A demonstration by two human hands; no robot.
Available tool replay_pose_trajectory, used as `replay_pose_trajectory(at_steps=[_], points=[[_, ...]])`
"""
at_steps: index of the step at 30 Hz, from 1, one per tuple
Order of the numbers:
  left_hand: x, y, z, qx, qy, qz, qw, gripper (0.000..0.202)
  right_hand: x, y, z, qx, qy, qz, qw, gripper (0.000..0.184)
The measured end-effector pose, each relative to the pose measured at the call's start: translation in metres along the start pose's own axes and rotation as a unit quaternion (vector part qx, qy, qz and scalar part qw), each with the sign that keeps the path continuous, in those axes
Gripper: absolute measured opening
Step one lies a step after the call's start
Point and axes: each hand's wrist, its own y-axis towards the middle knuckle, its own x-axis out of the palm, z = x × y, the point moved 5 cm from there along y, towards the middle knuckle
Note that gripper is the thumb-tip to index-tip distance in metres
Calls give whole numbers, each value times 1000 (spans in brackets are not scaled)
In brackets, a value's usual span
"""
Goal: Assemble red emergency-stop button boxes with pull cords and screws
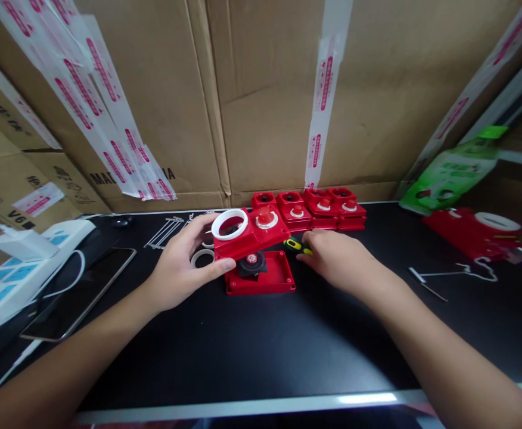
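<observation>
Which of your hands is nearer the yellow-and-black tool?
Right. The right hand touches the yellow-and-black tool; the left hand is farther off, left of it, holding the red housing.

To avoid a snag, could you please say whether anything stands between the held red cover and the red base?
Yes: a round black part shows between the red cover in the left hand and the red base, toward its left.

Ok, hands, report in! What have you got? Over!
Left hand: holding red cover, tilted above red tray. Right hand: at yellow-black tool, grip unclear. Black round part showing between cover and tray.
</observation>
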Motion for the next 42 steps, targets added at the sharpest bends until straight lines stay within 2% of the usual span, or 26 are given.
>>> replay_pose_trajectory(at_steps=[3, 5, 7, 9, 11, 12, 14, 17, 21, 24, 29, 33, 37, 42], points=[[0, -1, 4, 16, 12, 6, 1000, 64, -4, 1, 1, -5, 7, 15, 1000, 13], [1, -3, 9, 36, 38, 6, 999, 65, -11, 1, 2, 2, 12, 37, 999, 22], [3, -6, 18, 61, 72, 3, 996, 67, -26, -1, 2, 18, 54, 112, 992, 35], [5, -10, 30, 93, 102, 3, 990, 70, -46, -8, 0, 2, 166, 223, 961, 42], [8, -13, 41, 130, 123, 8, 984, 71, -61, -20, -6, -67, 300, 294, 905, 42], [9, -15, 46, 144, 132, 8, 981, 70, -66, -25, -11, -108, 342, 298, 885, 42], [11, -17, 53, 160, 140, 6, 977, 70, -70, -34, -21, -181, 374, 280, 865, 41], [17, -19, 59, 175, 130, -39, 975, 73, -69, -41, -32, -242, 367, 244, 864, 40], [38, -29, 66, 205, 86, -200, 954, 75, -67, -36, -34, -222, 326, 268, 879, 34], [51, -36, 66, 201, 79, -266, 939, 67, -64, -31, -37, -214, 284, 278, 892, 30], [60, -38, 57, 178, 151, -305, 923, 63, -57, -26, -42, -220, 267, 247, 905, 27], [62, -40, 47, 167, 244, -334, 895, 61, -53, -24, -43, -217, 261, 231, 912, 27], [59, -43, 45, 173, 303, -329, 877, 68, -51, -22, -42, -208, 257, 222, 917, 26], [54, -40, 52, 192, 354, -303, 864, 71, -50, -20, -37, -204, 258, 230, 916, 25]])
